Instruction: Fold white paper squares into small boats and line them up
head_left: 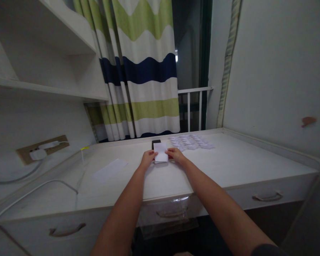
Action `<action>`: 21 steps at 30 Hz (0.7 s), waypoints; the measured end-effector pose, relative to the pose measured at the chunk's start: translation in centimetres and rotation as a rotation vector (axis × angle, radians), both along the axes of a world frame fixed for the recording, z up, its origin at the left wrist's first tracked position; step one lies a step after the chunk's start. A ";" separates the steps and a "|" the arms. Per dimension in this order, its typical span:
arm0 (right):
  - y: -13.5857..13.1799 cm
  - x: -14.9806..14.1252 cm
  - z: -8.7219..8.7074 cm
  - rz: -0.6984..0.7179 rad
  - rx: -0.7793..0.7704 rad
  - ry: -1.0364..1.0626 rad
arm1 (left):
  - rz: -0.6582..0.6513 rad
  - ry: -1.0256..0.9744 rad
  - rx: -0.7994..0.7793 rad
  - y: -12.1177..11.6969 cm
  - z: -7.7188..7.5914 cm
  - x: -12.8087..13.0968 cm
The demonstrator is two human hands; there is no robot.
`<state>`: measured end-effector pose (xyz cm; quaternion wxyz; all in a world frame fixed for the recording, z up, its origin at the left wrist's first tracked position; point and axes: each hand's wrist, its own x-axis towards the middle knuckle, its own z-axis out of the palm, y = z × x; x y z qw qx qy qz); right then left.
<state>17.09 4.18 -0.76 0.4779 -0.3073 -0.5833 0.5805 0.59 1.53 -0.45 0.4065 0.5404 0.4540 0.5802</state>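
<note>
A folded sheet of white paper (161, 153) is held up just above the white desk, in front of a dark phone-like object (156, 142). My left hand (148, 157) grips its left edge with thumb and fingers. On the opposite edge, my right hand (175, 155) pinches the paper in the same way. Behind my right hand lie several small folded white paper pieces (190, 142), set out in rows. Off to the left, a flat white paper sheet (110, 169) rests on the desk.
The white desk (250, 160) has a raised rim and drawers with handles (268, 196). A white cable (53, 181) runs along its left side, below a wall socket with plugs (38, 154). A shelf (48, 89) overhangs the left; a striped curtain (152, 71) hangs behind.
</note>
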 end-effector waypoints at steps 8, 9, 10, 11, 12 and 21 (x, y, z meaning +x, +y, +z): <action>0.0 0.1 0.0 -0.004 0.012 -0.011 | -0.003 0.008 0.026 0.2 -0.2 -0.1; 0.0 0.1 0.0 -0.004 0.013 -0.010 | 0.001 0.010 0.028 0.3 -0.2 -0.2; 0.1 0.1 0.0 -0.003 0.016 -0.007 | 0.006 0.012 0.030 0.5 -0.3 -0.2; 0.2 0.1 -0.1 -0.002 0.019 -0.006 | 0.009 0.016 0.033 0.6 -0.4 -0.2; 0.3 0.1 -0.1 -0.004 0.020 -0.005 | 0.007 0.019 0.035 0.7 -0.4 -0.3; 0.4 0.1 -0.1 -0.044 -0.003 -0.011 | -0.050 -0.010 0.033 0.8 -0.5 -0.3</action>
